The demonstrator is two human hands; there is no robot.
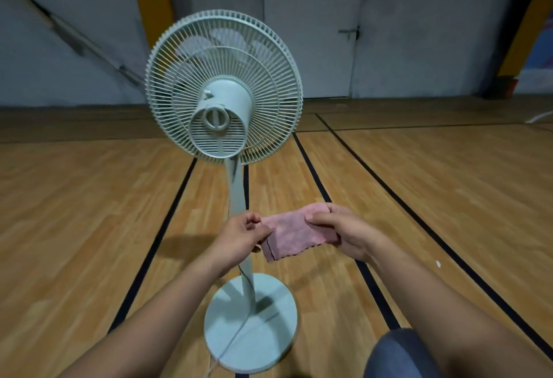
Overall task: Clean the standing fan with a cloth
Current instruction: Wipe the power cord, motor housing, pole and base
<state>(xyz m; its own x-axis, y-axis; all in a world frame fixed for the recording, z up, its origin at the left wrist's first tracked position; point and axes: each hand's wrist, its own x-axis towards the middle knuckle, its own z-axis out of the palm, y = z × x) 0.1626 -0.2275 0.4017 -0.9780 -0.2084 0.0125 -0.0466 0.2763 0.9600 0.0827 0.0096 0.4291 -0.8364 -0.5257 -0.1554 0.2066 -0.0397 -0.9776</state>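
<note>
Pinching cloth point(294, 237): left hand point(242, 237), right hand point(344, 232)

The floor point(89, 198) was wood-pattern board laid in long panels, crossed by black lines point(389, 189) running away from the camera. A grey wall point(59, 57) closed the far side. It contained a pale door point(314, 33) fitted with a metal latch point(348, 32). A yellow panel point(155, 9) stood left of the door, another point(526, 36) at far right. A diagonal rail point(74, 36) crossed the left wall. Lighting was dim.
</note>
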